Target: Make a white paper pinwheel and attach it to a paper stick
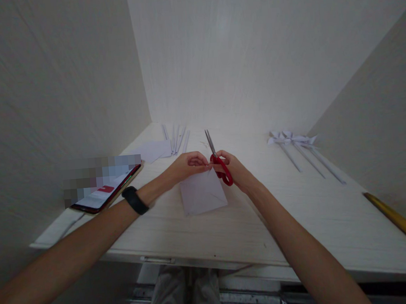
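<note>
A square of white paper [201, 196] with crease or cut lines lies at the middle of the table, its far edge raised under my fingers. My left hand [193, 166], with a dark band [135, 200] on the wrist, pinches the paper's far corner. Scissors [227, 174] with red handles rest in my right hand [230, 164], their blades pointing away from me and slightly parted. The fingertips of both hands meet at the paper's corner, so the exact grip there is partly hidden.
Paper sheets [152, 151] and several thin rolled paper sticks [177, 140] lie at the back left. Paper pinwheels on sticks [295, 141] lie at the right. A phone [111, 189] leans at the left. A yellow tool [398, 221] sits by the right wall. Walls enclose the table.
</note>
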### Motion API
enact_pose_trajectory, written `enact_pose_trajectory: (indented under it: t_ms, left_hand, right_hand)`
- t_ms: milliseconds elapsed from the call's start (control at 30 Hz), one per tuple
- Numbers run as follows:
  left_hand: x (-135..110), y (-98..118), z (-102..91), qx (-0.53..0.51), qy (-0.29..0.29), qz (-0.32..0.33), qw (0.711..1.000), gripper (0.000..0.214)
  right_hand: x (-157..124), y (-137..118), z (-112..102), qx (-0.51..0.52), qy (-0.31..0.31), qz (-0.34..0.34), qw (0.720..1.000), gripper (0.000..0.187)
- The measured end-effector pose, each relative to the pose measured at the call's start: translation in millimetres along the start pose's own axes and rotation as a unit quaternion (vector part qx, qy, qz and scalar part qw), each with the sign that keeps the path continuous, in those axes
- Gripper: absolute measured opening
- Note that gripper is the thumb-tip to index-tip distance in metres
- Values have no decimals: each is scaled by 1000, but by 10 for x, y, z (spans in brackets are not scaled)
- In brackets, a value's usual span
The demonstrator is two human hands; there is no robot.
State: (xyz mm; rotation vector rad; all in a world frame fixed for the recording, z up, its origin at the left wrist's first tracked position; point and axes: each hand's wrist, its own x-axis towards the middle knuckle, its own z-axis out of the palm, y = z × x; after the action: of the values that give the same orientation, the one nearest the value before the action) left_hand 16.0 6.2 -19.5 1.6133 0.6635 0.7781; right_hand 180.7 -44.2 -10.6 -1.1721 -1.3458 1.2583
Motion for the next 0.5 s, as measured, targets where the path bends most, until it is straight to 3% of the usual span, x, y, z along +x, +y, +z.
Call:
enact_pose_trajectory:
  t_ms: [500]
  left_hand:
    - [-9,35,7,-38,6,-14,999,23]
  right_hand:
    - [4,20,5,4,8,-12,1000,27]
